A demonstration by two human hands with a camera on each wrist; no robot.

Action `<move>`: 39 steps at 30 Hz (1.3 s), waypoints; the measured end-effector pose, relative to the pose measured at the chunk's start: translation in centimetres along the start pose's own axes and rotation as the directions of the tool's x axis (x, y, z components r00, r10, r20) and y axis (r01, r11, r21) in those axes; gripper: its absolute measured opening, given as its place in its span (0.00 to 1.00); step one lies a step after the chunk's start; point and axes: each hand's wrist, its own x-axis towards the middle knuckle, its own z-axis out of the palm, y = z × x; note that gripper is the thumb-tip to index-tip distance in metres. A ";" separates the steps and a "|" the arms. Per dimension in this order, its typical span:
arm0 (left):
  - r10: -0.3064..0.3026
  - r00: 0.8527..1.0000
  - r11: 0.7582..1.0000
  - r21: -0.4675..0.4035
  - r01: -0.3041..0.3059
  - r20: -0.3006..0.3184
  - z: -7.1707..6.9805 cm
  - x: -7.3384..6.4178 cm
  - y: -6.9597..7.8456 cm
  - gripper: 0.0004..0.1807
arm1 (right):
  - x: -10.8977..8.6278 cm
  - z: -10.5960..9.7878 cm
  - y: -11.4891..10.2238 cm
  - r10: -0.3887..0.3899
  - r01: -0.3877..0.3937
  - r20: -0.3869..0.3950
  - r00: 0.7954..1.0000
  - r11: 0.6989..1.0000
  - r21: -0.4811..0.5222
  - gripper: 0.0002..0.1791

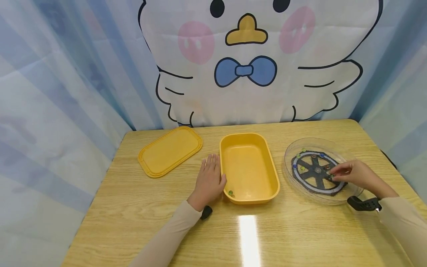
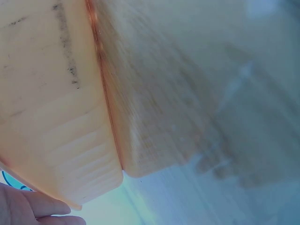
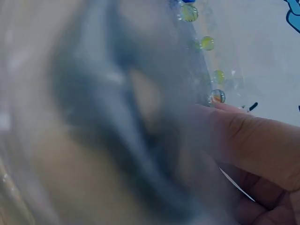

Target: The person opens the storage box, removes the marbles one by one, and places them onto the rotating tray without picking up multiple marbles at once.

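My left hand lies flat with straight fingers against the left side of a yellow tray, its thumb at the rim. One green marble sits in the tray's near left corner. Over a clear round dish, my right hand pinches a marble between thumb and fingertips; the fingers mostly hide it in the head view. Inside the dish is a black, spoked wheel shape with a pale ring. Several marbles lie about it, among them a yellow-green marble and a blue marble.
A yellow lid lies on the wooden table, left of the tray. Behind the table hangs a curtain with a cartoon print. A black strap crosses the right wrist close to the dish's near edge.
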 end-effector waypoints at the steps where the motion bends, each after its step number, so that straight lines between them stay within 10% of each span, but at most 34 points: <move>1: 0.000 1.000 1.000 0.002 0.000 0.000 0.0 0.0 0.0 0.34 | 0.0 0.1 0.1 -0.002 0.002 0.001 1.000 1.000 0.002 0.14; 27: 0.011 1.000 1.000 -0.001 -0.011 -0.016 0.0 0.0 0.1 0.34 | -0.3 0.3 0.0 -0.041 0.041 -0.010 0.999 0.999 -0.021 0.13; 39: -0.003 1.000 1.000 0.003 0.003 0.007 -0.1 0.0 0.1 0.34 | -1.5 -3.1 -3.3 -0.065 0.059 -0.119 0.991 0.997 -0.055 0.16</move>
